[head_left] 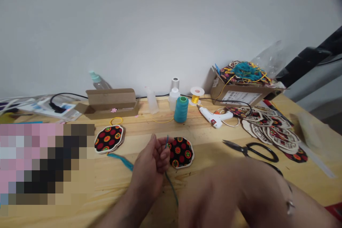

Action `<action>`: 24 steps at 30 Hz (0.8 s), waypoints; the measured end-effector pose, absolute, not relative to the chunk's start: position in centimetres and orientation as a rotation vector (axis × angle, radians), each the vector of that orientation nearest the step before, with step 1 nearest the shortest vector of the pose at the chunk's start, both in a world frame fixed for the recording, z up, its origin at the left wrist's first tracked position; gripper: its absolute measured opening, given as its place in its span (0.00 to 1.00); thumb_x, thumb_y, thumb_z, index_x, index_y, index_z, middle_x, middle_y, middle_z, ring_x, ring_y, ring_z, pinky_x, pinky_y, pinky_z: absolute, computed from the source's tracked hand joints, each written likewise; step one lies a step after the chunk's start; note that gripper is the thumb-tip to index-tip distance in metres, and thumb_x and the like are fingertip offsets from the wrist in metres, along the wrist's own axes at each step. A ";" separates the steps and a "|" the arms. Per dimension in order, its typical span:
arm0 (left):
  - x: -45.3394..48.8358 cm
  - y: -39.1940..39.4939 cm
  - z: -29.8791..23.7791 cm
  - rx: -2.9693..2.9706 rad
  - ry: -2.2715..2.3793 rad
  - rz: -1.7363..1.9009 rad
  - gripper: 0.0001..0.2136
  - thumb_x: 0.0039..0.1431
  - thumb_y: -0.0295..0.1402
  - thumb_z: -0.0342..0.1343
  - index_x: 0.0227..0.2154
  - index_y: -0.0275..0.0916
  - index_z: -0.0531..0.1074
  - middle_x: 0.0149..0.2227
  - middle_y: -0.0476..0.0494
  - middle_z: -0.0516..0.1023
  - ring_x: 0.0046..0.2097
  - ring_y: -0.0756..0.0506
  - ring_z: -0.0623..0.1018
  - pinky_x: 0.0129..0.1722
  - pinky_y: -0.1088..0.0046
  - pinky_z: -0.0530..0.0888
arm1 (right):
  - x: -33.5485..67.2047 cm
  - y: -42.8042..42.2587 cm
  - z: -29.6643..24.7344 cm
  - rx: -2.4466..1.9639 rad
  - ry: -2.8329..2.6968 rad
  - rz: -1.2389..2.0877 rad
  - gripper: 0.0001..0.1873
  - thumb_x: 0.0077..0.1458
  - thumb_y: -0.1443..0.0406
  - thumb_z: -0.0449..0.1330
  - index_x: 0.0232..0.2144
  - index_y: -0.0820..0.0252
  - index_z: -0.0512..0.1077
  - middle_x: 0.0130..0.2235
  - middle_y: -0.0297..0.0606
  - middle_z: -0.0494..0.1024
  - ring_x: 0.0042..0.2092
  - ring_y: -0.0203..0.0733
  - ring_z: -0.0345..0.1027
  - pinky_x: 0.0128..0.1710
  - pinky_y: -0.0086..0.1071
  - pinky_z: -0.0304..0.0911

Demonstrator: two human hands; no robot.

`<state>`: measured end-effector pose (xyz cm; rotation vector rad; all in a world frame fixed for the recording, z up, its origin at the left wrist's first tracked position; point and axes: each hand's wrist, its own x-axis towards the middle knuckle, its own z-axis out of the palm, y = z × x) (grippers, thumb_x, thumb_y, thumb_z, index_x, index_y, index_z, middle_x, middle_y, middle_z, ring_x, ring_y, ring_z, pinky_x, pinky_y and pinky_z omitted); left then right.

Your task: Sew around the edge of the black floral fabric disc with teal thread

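Observation:
Fingers curled, my left hand (153,162) is closed on a teal thread (171,184). One end of the thread pokes up above the fingers, and the rest runs down toward my right hand (221,188). That hand is close to the camera and smeared by motion, so its fingers cannot be made out. Just right of my left hand lies a scalloped patterned piece (181,152), black with red and orange flowers and a pale edge. A stack of like pieces (109,139) sits to the left, with a teal tassel (121,160) below it.
Black-handled scissors (248,149) lie at the right, beyond my right hand. Behind stand a teal thread cone (181,109), a yellow thread spool (196,96), a white glue gun (216,115) and an open cardboard box (110,105). Patterned pieces (275,128) pile up before a filled carton (235,92).

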<state>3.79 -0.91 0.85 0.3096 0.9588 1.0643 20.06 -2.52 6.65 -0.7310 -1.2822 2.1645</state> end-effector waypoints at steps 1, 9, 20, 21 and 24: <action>3.8 -0.9 0.9 0.307 0.967 1.068 0.18 0.57 0.43 0.48 0.28 0.31 0.73 0.14 0.56 0.56 0.16 0.58 0.51 0.15 0.82 0.46 | 20.2 -1.3 6.4 -0.783 -1.524 2.029 0.11 0.56 0.66 0.52 0.30 0.65 0.74 0.33 0.36 0.72 0.38 0.39 0.66 0.41 0.34 0.60; 3.7 -0.8 1.1 0.290 0.994 1.094 0.18 0.59 0.41 0.45 0.28 0.32 0.72 0.14 0.56 0.56 0.15 0.58 0.51 0.15 0.82 0.48 | 19.3 3.7 1.6 -1.059 -2.706 0.288 0.09 0.54 0.73 0.53 0.35 0.60 0.72 0.34 0.39 0.68 0.36 0.38 0.56 0.33 0.31 0.53; 3.7 -0.7 0.9 0.280 0.962 1.105 0.17 0.58 0.41 0.46 0.29 0.32 0.72 0.15 0.56 0.57 0.15 0.58 0.51 0.15 0.83 0.48 | 19.1 4.1 0.2 -0.808 -2.800 0.237 0.10 0.55 0.72 0.53 0.37 0.60 0.72 0.41 0.40 0.68 0.44 0.41 0.53 0.43 0.34 0.54; 3.7 -0.8 0.9 0.280 0.965 1.104 0.17 0.58 0.41 0.46 0.28 0.32 0.72 0.15 0.56 0.57 0.16 0.58 0.52 0.15 0.83 0.48 | 19.1 4.2 0.0 -0.801 -2.804 0.231 0.09 0.55 0.72 0.53 0.37 0.60 0.71 0.41 0.40 0.68 0.44 0.42 0.53 0.43 0.35 0.54; 3.6 -0.8 0.9 0.272 0.966 1.111 0.16 0.58 0.41 0.47 0.28 0.32 0.72 0.15 0.56 0.56 0.15 0.58 0.52 0.15 0.83 0.48 | 19.1 4.2 -0.3 -0.809 -2.805 0.215 0.09 0.55 0.72 0.52 0.37 0.62 0.71 0.42 0.42 0.68 0.45 0.42 0.53 0.44 0.37 0.55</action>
